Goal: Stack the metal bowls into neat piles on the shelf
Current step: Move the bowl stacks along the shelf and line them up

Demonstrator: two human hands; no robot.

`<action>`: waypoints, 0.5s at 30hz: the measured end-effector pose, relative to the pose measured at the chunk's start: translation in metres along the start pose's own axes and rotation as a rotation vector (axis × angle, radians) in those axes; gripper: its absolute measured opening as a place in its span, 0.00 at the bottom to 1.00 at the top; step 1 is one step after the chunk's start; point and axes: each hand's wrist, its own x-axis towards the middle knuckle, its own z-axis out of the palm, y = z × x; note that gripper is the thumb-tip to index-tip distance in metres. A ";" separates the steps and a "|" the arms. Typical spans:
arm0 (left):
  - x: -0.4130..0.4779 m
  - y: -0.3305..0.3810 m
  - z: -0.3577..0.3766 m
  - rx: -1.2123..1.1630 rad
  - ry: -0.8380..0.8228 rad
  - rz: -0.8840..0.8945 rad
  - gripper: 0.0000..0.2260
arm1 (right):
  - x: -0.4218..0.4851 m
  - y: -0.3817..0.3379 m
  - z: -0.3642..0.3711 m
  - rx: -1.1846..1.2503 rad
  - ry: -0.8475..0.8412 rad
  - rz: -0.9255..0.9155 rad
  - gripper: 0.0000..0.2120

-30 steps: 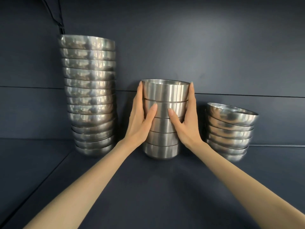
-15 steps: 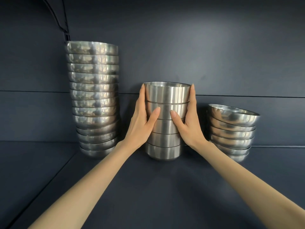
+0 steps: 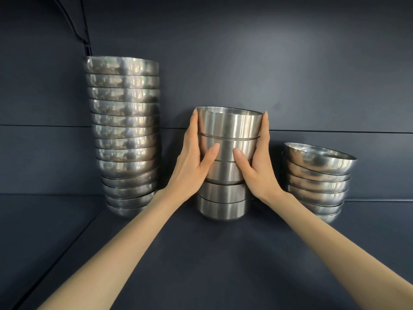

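A middle stack of several straight-sided metal bowls point(image 3: 225, 204) stands on the dark shelf point(image 3: 214, 253). My left hand point(image 3: 193, 162) and my right hand point(image 3: 257, 166) clasp its upper bowls from either side, fingers along the flanks and thumbs across the front. The top bowl sits slightly tilted. To the left rises a tall stack of rounder metal bowls point(image 3: 126, 135), reaching well above the middle one. To the right is a short stack of rounded bowls point(image 3: 318, 177), its top bowl lying askew.
The shelf's dark back wall point(image 3: 245, 63) is close behind all three stacks. A side wall closes the left end point(image 3: 40, 153). Black cables point(image 3: 82, 30) run down the upper left corner.
Both hands keep the same hold on the middle stack. The view has shifted slightly; the stacks have not moved relative to one another.
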 end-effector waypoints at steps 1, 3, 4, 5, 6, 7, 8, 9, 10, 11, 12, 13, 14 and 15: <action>0.002 0.002 -0.001 0.000 0.010 0.010 0.32 | 0.002 -0.003 0.000 0.010 0.000 -0.004 0.39; 0.006 0.008 -0.004 0.005 0.038 0.029 0.32 | 0.006 -0.010 -0.001 0.032 -0.002 -0.019 0.39; 0.008 0.011 -0.005 0.009 0.054 0.041 0.32 | 0.009 -0.014 -0.003 0.041 -0.002 -0.029 0.38; 0.010 0.015 -0.006 0.019 0.072 0.058 0.32 | 0.011 -0.019 -0.003 0.049 0.001 -0.040 0.38; 0.011 0.018 -0.008 0.031 0.093 0.076 0.32 | 0.014 -0.023 -0.004 0.055 0.006 -0.049 0.37; 0.011 0.021 -0.009 0.039 0.115 0.093 0.31 | 0.015 -0.027 -0.005 0.063 0.014 -0.058 0.37; 0.012 0.025 -0.011 0.038 0.131 0.106 0.31 | 0.016 -0.031 -0.004 0.075 0.022 -0.062 0.37; 0.011 0.028 -0.012 0.027 0.137 0.114 0.31 | 0.016 -0.036 -0.004 0.088 0.026 -0.064 0.37; 0.010 0.030 -0.014 0.015 0.137 0.120 0.31 | 0.015 -0.040 -0.003 0.100 0.029 -0.062 0.37; 0.008 0.032 -0.016 0.007 0.131 0.124 0.31 | 0.013 -0.044 -0.001 0.105 0.032 -0.058 0.37; 0.006 0.033 -0.018 0.002 0.128 0.124 0.30 | 0.011 -0.047 0.000 0.106 0.034 -0.051 0.36; 0.003 0.033 -0.021 -0.002 0.126 0.121 0.30 | 0.008 -0.051 0.002 0.106 0.032 -0.041 0.36; 0.000 0.034 -0.025 -0.005 0.125 0.119 0.30 | 0.005 -0.055 0.004 0.107 0.027 -0.025 0.36; -0.003 0.034 -0.028 -0.008 0.123 0.118 0.30 | 0.002 -0.060 0.006 0.109 0.022 -0.009 0.36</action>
